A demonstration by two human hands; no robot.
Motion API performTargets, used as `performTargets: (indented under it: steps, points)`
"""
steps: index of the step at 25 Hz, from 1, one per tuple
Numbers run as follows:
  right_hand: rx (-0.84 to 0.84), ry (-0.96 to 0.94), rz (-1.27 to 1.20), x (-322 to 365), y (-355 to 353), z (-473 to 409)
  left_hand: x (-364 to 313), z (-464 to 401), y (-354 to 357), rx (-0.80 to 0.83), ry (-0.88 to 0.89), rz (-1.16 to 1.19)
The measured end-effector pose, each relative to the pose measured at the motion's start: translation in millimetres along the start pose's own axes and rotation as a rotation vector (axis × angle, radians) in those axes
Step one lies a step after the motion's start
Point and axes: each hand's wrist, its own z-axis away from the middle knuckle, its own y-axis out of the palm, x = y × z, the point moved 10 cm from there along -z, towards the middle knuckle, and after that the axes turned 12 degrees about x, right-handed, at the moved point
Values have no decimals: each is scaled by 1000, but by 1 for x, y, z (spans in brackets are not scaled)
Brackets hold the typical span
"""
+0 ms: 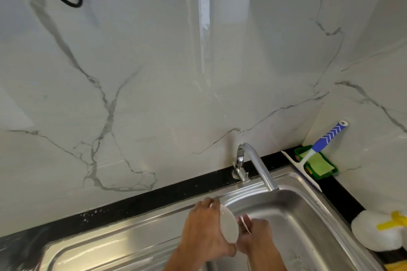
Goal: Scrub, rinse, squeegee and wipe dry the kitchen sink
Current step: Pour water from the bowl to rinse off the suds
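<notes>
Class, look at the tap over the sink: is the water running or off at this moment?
Off, as far as can be seen: no stream falls from the spout of the tap into the sink, and its basin below the spout looks undisturbed.

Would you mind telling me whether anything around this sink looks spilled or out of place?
White splatter speckles the black counter strip left of the tap, like splashed foam. Otherwise nothing stands out.

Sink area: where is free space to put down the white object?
Free: the steel drainboard left of both hands, and the black counter strip left of the faucet. Crowded: the right corner, with squeegee, green tray and white cloth.
</notes>
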Motion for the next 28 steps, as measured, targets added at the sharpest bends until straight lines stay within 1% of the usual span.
performTargets:
  steps: [1, 2, 4, 6, 7, 8, 9, 10, 11, 12, 13, 14, 15, 16, 17, 18, 19, 20, 21, 22, 24, 25, 26, 27, 28]
  points:
    - [51, -19, 41, 11, 32, 2, 11, 6, -15, -56, -11, 25]
    - [154, -67, 97, 25, 74, 12, 24, 12, -26, -94, -30, 61]
    - [374, -202, 130, 58, 157, 37, 56, 18, -43, -153, -65, 86]
    - [454, -324, 301, 77, 197, 56, 77, 23, -50, -176, -76, 84]
    - [409, -384, 451, 81, 192, 60, 81, 26, -50, -172, -70, 93]
    - [310, -389, 598, 77, 178, 60, 79, 26, -53, -176, -48, 71]
    - [256, -337, 694, 57, 160, 58, 72, 25, -55, -179, -20, 55]
    - [258, -230, 741, 26, 140, 59, 65, 23, -55, -175, 16, 61]
    - [317, -109, 690, -6, 125, 58, 56, 19, -55, -164, 52, 70]
    - [378, -10, 561, -30, 111, 53, 48, 13, -49, -127, 81, 77]
    - [421, 48, 396, -44, 103, 47, 40, 7, -43, -87, 110, 107]
    - [438, 65, 245, -49, 94, 37, 32, -1, -35, -33, 148, 114]
    - [406, 60, 133, -47, 84, 28, 23, -9, -32, 4, 216, 75]
    - [346, 36, 79, -41, 73, 19, 17, -17, -36, 19, 272, 16]
    - [287, 6, 56, -32, 62, 16, 10, -30, -51, -18, 304, -92]
    - [257, -13, 49, -24, 56, 14, 1, -49, -72, -125, 339, -287]
    - [237, -16, 56, -18, 52, 16, -14, -67, -96, -284, 364, -536]
    - [232, -13, 56, -15, 48, 13, -30, -89, -116, -389, 369, -812]
    - [236, -13, 50, -11, 49, 15, -39, -111, -133, -441, 365, -1021]
    - [244, -20, 33, -8, 52, 15, -41, -133, -131, -450, 411, -1177]
    - [265, -34, 34, -1, 59, 13, -10, -160, -79, -359, 579, -1388]
    - [254, -21, 25, -2, 59, 11, 26, -162, -38, -204, 660, -1472]
    - [249, -9, 28, -2, 59, 10, 64, -156, -6, -48, 724, -1446]
    - [281, 7, 41, -3, 62, 15, 102, -143, 14, 38, 730, -1339]
    - [311, 27, 49, -1, 65, 16, 128, -135, 23, -6, 754, -1374]
